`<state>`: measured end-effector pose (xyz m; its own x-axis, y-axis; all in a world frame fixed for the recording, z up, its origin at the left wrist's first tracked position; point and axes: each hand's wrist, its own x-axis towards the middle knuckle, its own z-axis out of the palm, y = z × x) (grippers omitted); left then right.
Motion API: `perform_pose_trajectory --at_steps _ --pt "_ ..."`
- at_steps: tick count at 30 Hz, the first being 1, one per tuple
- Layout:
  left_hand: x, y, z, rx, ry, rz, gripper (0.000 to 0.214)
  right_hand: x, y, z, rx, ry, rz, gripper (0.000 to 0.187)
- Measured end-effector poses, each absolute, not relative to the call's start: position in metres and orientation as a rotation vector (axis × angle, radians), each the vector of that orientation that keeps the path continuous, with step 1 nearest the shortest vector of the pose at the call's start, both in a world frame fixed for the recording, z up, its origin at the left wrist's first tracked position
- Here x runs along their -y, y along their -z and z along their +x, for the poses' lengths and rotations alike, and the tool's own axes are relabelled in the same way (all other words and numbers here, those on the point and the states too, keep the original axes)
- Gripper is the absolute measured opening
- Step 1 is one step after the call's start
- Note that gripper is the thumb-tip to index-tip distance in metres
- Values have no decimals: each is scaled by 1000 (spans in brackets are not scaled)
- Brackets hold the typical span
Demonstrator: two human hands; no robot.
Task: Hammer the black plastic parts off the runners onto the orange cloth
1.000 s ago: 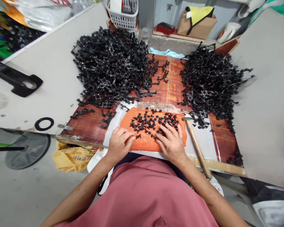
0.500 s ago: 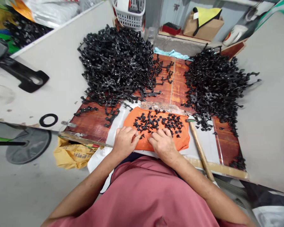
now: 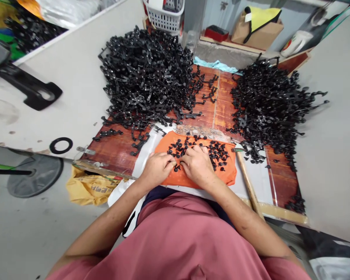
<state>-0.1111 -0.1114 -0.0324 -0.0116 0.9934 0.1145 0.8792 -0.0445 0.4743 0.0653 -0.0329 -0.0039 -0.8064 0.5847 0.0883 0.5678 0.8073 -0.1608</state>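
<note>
Wooden tabletop: is showing reddish-brown down the middle.
Left: a large heap of knob-ended black pieces is sprawling.
Right: a smaller black heap is standing.
Front: a white sheet is lying flat.

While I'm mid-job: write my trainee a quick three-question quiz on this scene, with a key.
1. True or false: both the left hand and the right hand reach over the orange cloth, where small black pieces lie.
2. Multiple choice: the wooden-handled tool lies mainly: A) left of the cloth; B) right of it; C) underneath it.
3. Fill in: the larger black heap is on the person's ____ side.

Key: 1. True. 2. B. 3. Left.
</note>
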Motion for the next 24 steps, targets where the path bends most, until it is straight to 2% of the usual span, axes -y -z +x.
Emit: perform_pose_trajectory --at_steps 5,10,19,24 --pt "115 28 -113 -2009 -682 1953 18 27 -4 75 2857 -310 -932 16" --pt "117 24 -129 -1999 -878 1924 16 17 -6 84 2734 -328 -1031 21" --pt "119 38 -121 -2055 -680 2076 14 25 -6 78 2850 -211 -1042 20" --pt "117 35 -123 -2037 -757 1999 14 19 -3 73 2835 -432 -1097 23"
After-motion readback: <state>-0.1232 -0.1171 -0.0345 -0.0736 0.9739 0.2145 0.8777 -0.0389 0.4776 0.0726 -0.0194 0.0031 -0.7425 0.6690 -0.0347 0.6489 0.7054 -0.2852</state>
